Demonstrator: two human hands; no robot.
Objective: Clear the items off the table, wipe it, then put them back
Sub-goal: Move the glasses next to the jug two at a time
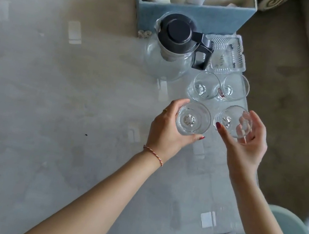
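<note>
I find two clear, round drinking glasses at the near right of the table, one in each hand. The left hand (170, 128) is wrapped around the left near glass (193, 119), thumb on its far side and fingers under the near side, a firm grasp. The right hand (247, 145) cups the right near glass (233, 120), which is tilted with its mouth toward the camera. I cannot tell whether either glass rests on the surface or is just clear of it.

Just beyond stand two more clear glasses (204, 86), side by side and close together. Farther left of those is a round clear glass jug with a dark lid and handle (174, 46); to its right lies a clear ridged plastic tray (228, 53); behind both sits a pale blue fabric organiser box (198, 15) holding white cylinders. The pale glossy tabletop (49, 98) is bare to the left.

Judgement: these items are grouped at the right edge, and I cannot say whether this is clearing or returning. To do the step well, I would keep each glass upright, move them apart so the rims do not knock, and stay clear of the two standing glasses and the table's right edge, where a slip means breakage.
</note>
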